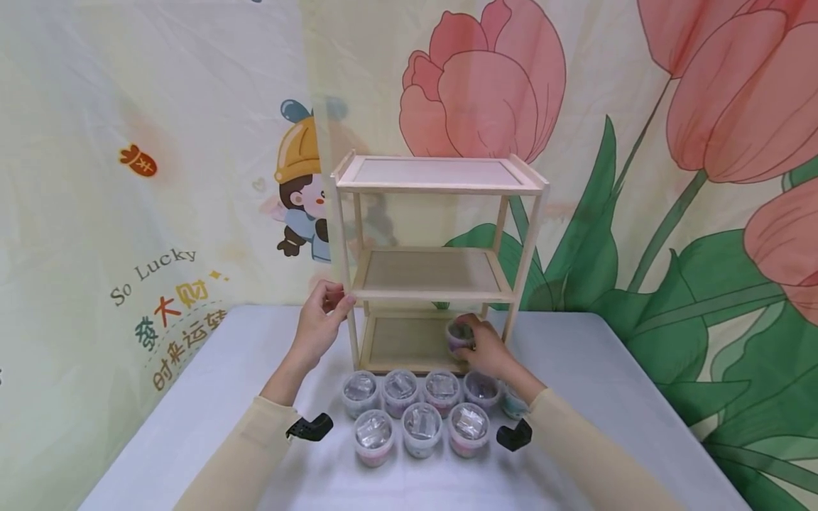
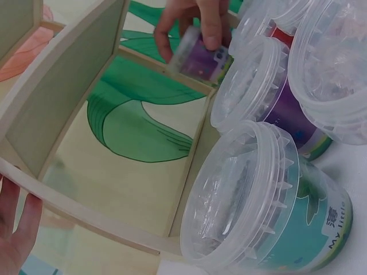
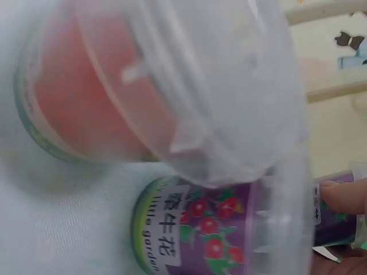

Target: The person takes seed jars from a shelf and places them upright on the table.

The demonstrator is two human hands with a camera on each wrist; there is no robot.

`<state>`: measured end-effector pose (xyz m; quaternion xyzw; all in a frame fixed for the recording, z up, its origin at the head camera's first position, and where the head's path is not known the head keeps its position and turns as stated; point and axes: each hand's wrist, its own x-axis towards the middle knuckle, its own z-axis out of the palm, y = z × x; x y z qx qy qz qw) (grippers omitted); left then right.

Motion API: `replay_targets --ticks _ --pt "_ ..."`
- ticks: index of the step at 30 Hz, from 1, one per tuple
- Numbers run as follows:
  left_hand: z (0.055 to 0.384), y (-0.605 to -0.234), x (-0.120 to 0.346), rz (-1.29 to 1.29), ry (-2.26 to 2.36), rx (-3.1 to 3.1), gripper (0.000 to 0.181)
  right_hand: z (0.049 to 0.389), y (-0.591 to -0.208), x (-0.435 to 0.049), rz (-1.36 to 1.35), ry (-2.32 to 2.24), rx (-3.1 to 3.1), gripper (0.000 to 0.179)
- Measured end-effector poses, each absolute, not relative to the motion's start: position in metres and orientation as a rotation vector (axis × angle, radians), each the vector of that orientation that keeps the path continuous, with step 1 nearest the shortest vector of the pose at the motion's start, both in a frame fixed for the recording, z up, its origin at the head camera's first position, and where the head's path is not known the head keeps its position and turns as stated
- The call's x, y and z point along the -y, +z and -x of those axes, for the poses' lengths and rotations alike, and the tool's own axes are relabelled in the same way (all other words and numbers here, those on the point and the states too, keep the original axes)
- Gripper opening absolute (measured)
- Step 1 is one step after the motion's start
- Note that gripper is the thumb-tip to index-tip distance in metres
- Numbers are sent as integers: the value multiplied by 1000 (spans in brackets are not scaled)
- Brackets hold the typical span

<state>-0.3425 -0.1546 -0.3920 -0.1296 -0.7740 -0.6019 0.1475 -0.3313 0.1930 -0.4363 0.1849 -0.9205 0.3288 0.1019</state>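
Observation:
A three-tier wooden shelf (image 1: 441, 295) stands on the table. My left hand (image 1: 322, 319) grips its front left post at the middle tier; its fingers (image 2: 26, 226) show beside the frame in the left wrist view. My right hand (image 1: 488, 348) holds a small clear plastic tub (image 1: 459, 336) with a purple label at the right end of the bottom tier. In the left wrist view that tub (image 2: 200, 57) is tilted. In the right wrist view my thumb (image 3: 344, 196) presses against its label. Whether the tub touches the bottom board is hard to tell.
Several similar lidded tubs (image 1: 422, 428) stand in two rows before the shelf, close to its front edge. One teal tub (image 1: 513, 403) is partly hidden by my right forearm. A white cloth (image 1: 204, 426) covers the table. Behind hangs a printed flower backdrop (image 1: 594, 234).

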Motion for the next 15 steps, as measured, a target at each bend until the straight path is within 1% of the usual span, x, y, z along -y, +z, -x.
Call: replay_targets --ticks 6,11,15 --pt "342 -392 154 371 -1734 2219 33 307 -416 -197 -701 1031 2607 52" --pt "342 -392 154 373 -1740 2219 33 281 -394 -207 -744 1115 2624 55" --pt "342 -390 153 372 -1742 2220 33 266 -383 -222 -762 1146 2621 58"
